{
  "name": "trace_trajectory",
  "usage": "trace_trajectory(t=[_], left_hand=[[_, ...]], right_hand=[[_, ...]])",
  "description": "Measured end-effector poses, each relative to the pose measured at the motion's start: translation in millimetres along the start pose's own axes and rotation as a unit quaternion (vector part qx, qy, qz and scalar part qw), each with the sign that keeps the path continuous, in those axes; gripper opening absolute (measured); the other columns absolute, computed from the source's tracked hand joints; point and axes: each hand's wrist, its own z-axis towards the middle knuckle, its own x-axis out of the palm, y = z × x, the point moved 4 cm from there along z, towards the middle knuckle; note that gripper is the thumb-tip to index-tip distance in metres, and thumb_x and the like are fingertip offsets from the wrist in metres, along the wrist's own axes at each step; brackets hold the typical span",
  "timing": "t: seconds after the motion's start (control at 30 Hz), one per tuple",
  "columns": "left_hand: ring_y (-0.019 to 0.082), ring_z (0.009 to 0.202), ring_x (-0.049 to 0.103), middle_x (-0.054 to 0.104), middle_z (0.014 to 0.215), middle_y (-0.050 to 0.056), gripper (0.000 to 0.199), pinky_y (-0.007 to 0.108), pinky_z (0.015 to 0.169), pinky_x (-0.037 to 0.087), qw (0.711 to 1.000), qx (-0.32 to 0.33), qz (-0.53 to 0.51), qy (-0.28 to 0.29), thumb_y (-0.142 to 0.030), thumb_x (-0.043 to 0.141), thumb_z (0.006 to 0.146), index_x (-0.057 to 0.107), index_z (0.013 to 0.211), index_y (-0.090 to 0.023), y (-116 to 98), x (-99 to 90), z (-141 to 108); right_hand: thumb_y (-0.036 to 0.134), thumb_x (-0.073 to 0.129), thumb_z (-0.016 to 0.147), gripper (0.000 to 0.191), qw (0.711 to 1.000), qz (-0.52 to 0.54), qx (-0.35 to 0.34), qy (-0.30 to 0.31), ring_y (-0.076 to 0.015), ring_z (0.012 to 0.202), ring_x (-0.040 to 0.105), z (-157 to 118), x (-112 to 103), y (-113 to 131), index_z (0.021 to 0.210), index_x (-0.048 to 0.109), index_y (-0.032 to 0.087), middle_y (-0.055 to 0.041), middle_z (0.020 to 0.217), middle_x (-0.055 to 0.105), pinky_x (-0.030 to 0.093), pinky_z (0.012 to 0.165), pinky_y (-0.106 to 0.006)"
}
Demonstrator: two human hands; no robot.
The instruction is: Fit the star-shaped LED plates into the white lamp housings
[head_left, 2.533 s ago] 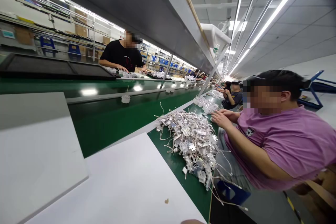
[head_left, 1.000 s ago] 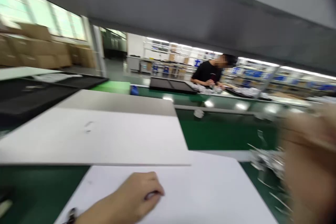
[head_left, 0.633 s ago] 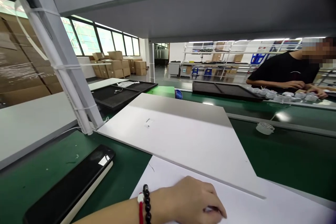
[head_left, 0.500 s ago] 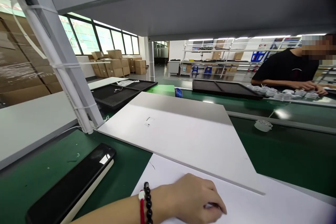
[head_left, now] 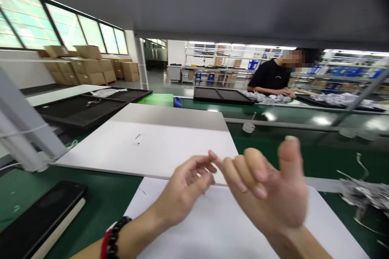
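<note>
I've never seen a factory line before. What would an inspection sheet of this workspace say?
Surface: green conveyor belt.
Job's things: white sheet below both hands, white board beyond it.
Clutter: pile of wired metal parts at right; black notebook at left.
Hands: left hand and right hand open, holding nothing.
Cables: thin white cable at left.
Surroundings: co-worker across the line, cardboard boxes by the windows.

Tall factory windows (head_left: 69, 20) (cardboard cartons (head_left: 82, 64) beneath)
</note>
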Motion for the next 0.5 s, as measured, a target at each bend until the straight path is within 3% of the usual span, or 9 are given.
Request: trace_trajectory(t=[0.1, 0.23, 0.5], left_hand=[[0.020, 0.098, 0.067, 0.072, 0.112, 0.004, 0.025, 0.026, 0.075, 0.055, 0.995, -0.025, -0.082, -0.054, -0.045, 0.068, 0.103, 0.069, 0.120, -0.026, -20.8, -0.7, 3.1], [0.019, 0.093, 0.066, 0.071, 0.100, 0.002, 0.038, 0.026, 0.076, 0.056, 0.985, -0.039, -0.140, -0.088, -0.060, 0.085, 0.091, 0.074, 0.096, -0.024, -31.3, 3.7, -1.9], [0.016, 0.086, 0.065, 0.072, 0.090, 0.000, 0.044, 0.024, 0.077, 0.056, 0.971, -0.069, -0.179, -0.143, -0.067, 0.090, 0.084, 0.077, 0.093, -0.026, -37.2, 5.6, -8.8]], right_hand=[[0.083, 0.047, 0.109, 0.077, 0.998, 0.029, 0.007, 0.050, -0.0155, 0.050, 0.033, -7.2, 6.7, -13.5, 0.060, 0.048, 0.023, 0.0059, 0.045, 0.028, 0.049, 0.067, -0.028], [0.081, 0.040, 0.112, 0.075, 0.997, 0.039, 0.000, 0.071, -0.0164, 0.049, 0.029, -7.6, 13.0, -22.3, 0.064, 0.044, 0.024, 0.0063, 0.045, 0.029, 0.045, 0.067, -0.028], [0.080, 0.037, 0.113, 0.074, 0.996, 0.031, 0.010, 0.082, -0.0176, 0.050, 0.030, -10.8, 12.4, -24.8, 0.066, 0.055, 0.026, 0.0063, 0.046, 0.032, 0.054, 0.082, -0.037]])
